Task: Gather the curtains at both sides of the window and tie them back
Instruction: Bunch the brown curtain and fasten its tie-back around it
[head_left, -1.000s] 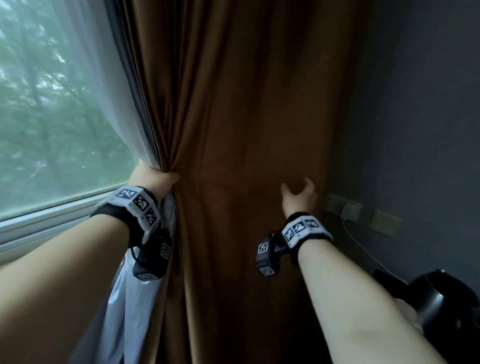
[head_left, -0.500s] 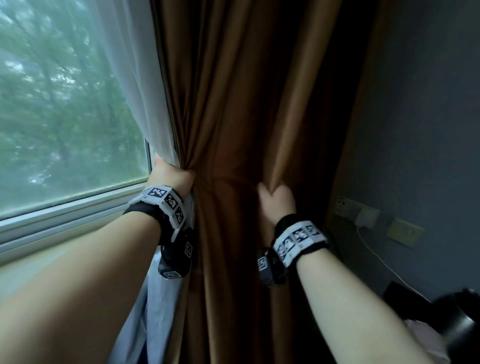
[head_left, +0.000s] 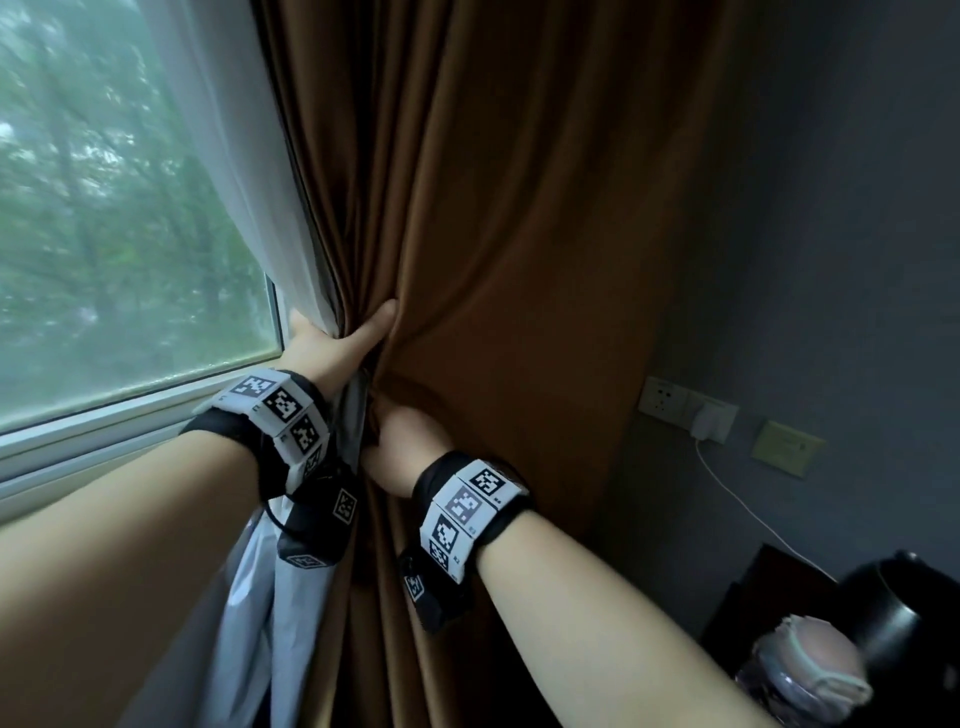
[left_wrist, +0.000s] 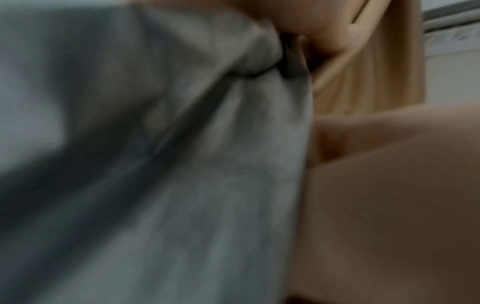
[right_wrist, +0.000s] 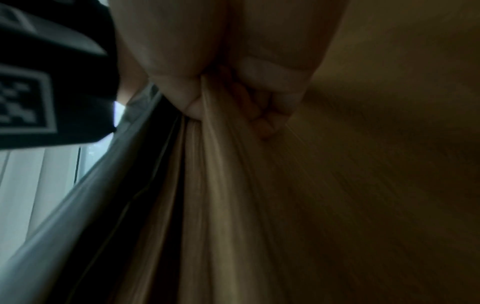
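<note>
1. Heavy brown fabric curtain (head_left: 519, 260) hangs at the right side of the glass window (head_left: 114, 234), bunched into folds at mid height, between the window and the dark grey wall (head_left: 831, 208).
2. Sheer white curtain (head_left: 244, 156) hangs just left of the brown one, against the glass; its grey-white lower part (head_left: 280, 597) drops below the left wrist.
3. Left hand (head_left: 332, 348) grasps the gathered edge of both curtains: thumb stretched across the brown folds, fingers hidden behind the cloth.
4. The left wrist view is blurred: pale grey fabric (left_wrist: 182, 164) fills most of it, with tan curtain folds (left_wrist: 376, 72) to the right.
5. Right hand (head_left: 410, 441) sits just below the left hand, touching it or nearly so, and is clenched on a bunch of brown curtain.
6. The right wrist view shows curled fingers (right_wrist: 267, 102) wrapped round the brown folds (right_wrist: 221, 185), the cloth pinched against the palm.
7. White wall socket with a plugged charger (head_left: 696, 415) and white cable (head_left: 737, 499) sits on the grey wall, right of the curtain.
8. Black kettle (head_left: 893, 608) at lower right, well apart from the hands.
</note>
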